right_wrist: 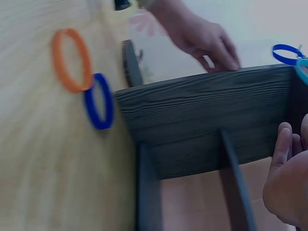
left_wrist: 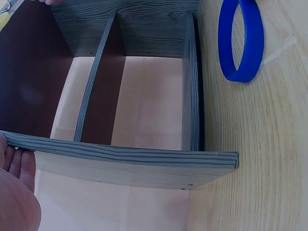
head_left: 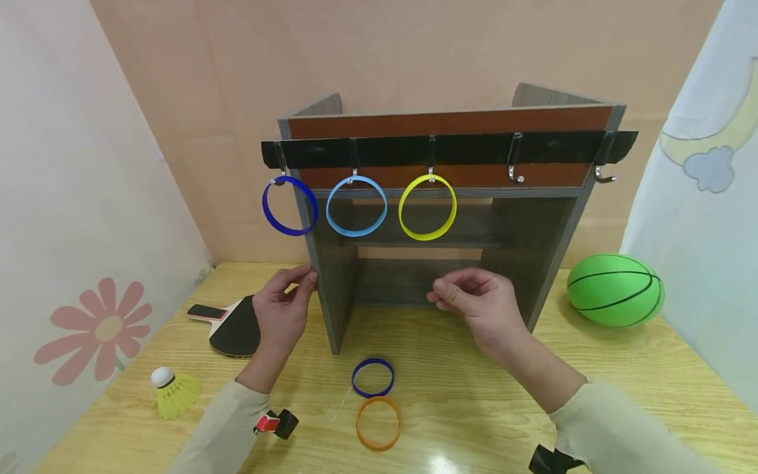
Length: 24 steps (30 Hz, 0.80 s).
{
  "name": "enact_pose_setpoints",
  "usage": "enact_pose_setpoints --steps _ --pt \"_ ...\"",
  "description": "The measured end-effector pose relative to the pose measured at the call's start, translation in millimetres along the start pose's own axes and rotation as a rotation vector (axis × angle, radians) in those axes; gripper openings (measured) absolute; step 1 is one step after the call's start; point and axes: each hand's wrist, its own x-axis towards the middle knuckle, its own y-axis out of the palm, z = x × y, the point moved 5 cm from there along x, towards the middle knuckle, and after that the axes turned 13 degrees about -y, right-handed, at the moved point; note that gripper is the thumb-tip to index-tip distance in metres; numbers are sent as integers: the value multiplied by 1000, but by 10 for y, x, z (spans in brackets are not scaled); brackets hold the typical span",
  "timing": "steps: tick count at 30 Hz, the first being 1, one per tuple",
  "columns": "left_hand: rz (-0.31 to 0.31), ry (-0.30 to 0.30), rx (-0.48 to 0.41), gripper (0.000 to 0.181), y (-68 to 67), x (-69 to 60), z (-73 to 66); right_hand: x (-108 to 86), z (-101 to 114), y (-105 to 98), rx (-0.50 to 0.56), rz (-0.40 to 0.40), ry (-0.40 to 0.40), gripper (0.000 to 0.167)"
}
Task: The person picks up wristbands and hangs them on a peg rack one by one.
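My left hand (head_left: 283,308) touches the front edge of the left side panel of a grey wooden shelf (head_left: 331,283) with its fingertips. In the left wrist view, its fingers (left_wrist: 19,166) lie against the panel's outer face. My right hand (head_left: 476,299) hangs in front of the shelf's lower opening, loosely bent and holding nothing. Above the hands, a dark blue ring (head_left: 290,230), a light blue ring (head_left: 356,232) and a yellow ring (head_left: 428,236) hang on hooks. On the table lie another dark blue ring (head_left: 373,395) and an orange ring (head_left: 379,447), touching each other.
A black strip (head_left: 391,153) across the shelf top carries the hooks; two at the right, including a bare hook (head_left: 516,176), hold no ring. A table tennis bat (head_left: 237,332) and a yellow shuttlecock (head_left: 176,395) lie at left. A green ball (head_left: 616,289) sits at right.
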Motion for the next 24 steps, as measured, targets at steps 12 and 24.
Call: enact_pose_setpoints --steps 12,24 --pt "4 1 7 10 1 -3 -15 -445 -521 95 -57 173 234 18" --pt "-2 -14 -3 10 12 -3 -17 -809 -805 193 -71 350 397 22"
